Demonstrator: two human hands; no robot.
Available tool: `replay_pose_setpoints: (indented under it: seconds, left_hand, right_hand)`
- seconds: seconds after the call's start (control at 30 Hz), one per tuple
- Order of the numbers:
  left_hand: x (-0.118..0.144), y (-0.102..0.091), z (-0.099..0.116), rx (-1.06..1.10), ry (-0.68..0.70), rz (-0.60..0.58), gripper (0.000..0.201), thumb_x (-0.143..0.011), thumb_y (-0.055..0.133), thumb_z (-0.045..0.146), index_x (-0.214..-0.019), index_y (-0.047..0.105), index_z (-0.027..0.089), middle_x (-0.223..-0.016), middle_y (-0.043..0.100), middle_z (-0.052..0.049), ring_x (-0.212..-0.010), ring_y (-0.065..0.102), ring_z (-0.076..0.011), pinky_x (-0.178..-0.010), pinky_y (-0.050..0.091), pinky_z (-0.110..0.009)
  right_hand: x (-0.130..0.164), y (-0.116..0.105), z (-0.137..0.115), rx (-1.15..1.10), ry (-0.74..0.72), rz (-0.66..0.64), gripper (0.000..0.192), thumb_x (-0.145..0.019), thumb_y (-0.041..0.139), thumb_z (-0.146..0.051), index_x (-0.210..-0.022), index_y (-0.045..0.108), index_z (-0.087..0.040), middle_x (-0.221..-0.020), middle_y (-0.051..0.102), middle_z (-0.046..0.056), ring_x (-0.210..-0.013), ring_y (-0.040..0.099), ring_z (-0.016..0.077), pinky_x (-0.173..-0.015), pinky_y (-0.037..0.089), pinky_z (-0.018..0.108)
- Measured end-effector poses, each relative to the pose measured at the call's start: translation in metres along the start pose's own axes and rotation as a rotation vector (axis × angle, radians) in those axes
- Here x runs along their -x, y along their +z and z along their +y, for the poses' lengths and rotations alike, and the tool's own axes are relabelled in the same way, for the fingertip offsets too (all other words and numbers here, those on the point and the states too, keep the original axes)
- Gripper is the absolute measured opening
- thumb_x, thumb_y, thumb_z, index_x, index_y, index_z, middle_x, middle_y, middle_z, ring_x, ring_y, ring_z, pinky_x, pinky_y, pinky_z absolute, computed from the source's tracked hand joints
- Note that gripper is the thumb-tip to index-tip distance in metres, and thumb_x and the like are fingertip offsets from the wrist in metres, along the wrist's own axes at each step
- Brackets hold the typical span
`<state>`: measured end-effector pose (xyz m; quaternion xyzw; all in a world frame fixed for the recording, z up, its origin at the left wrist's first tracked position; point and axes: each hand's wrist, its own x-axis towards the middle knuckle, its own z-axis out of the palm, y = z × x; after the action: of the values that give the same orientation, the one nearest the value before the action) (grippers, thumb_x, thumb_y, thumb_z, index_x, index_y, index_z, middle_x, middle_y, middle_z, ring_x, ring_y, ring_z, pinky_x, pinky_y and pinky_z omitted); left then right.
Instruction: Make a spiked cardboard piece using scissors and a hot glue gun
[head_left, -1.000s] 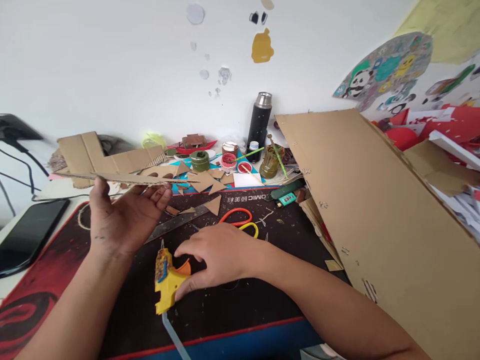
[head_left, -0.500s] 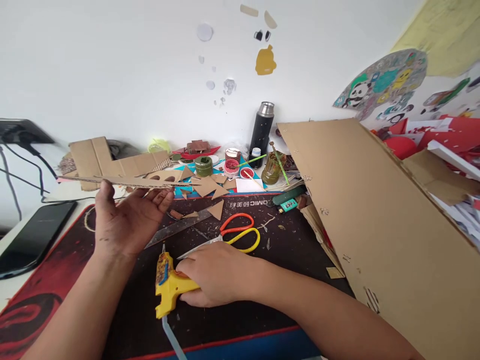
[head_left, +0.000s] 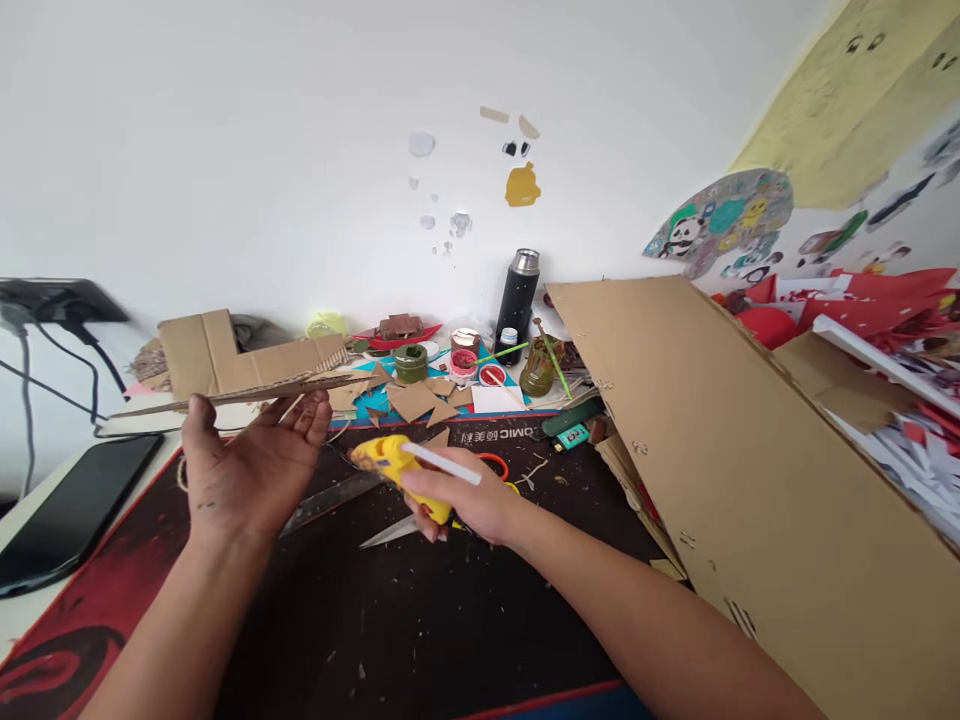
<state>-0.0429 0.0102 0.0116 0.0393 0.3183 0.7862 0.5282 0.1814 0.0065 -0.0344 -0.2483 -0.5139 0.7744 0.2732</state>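
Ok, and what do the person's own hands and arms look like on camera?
The left hand and right hand are both bare, with no gloves or rings showing. The forearms are uncovered too: no sleeve, watch or bracelet is visible on either. A few small dark marks show on the left hand near the wrist.

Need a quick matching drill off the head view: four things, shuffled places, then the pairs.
Things
1. Glue gun
2. Flat cardboard piece
3. Scissors
4. Black flask

Places
A. Standing in front of the wall
B. On the dark mat, partly hidden by the right hand
C. Held up in the left hand
D. Gripped in the right hand

Pairs: 1-D, 2-C, 3-B, 4-A
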Motion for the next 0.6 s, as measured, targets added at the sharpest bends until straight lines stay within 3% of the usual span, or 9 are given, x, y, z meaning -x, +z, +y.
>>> replay_pose_setpoints:
  seconds: [0.17,0.37,0.6]
  left_hand:
    - [0.0002,-0.0018,-0.0008,-0.014,-0.026,-0.05,0.066,-0.102,0.047,0.071,-0.128,0.068,0.014,-0.098,0.078,-0.014,-0.091,0.081,-0.0267,-0.079,0.071,-0.036]
    - [0.0024,-0.0026,-0.0036,-0.004,-0.057,-0.055,0.06,-0.102,0.052,0.067,-0.128,0.068,0.015,-0.098,0.079,-0.014,-0.092,0.081,-0.0276,-0.08,0.072,-0.038]
    - [0.0026,-0.004,-0.0056,-0.011,-0.071,-0.05,0.061,-0.099,0.058,0.068,-0.131,0.066,0.016,-0.098,0.078,-0.014,-0.093,0.08,-0.0279,-0.081,0.071,-0.038]
  right_hand:
    - [-0.0018,-0.006,-0.0076,-0.172,-0.066,0.032,0.059,-0.082,0.088,-0.067,-0.102,0.059,-0.02,-0.067,0.058,-0.008,-0.045,0.055,0.0087,-0.042,0.038,0.02]
    - [-0.0055,-0.0097,-0.0035,-0.081,-0.101,0.179,0.059,-0.082,0.084,-0.071,-0.095,0.058,-0.02,-0.063,0.056,-0.008,-0.04,0.056,0.01,-0.038,0.035,0.022]
    - [-0.0027,-0.009,-0.0049,0.029,-0.153,0.291,0.056,-0.087,0.074,-0.075,-0.092,0.06,-0.021,-0.051,0.053,-0.009,-0.036,0.055,0.013,-0.039,0.044,0.023]
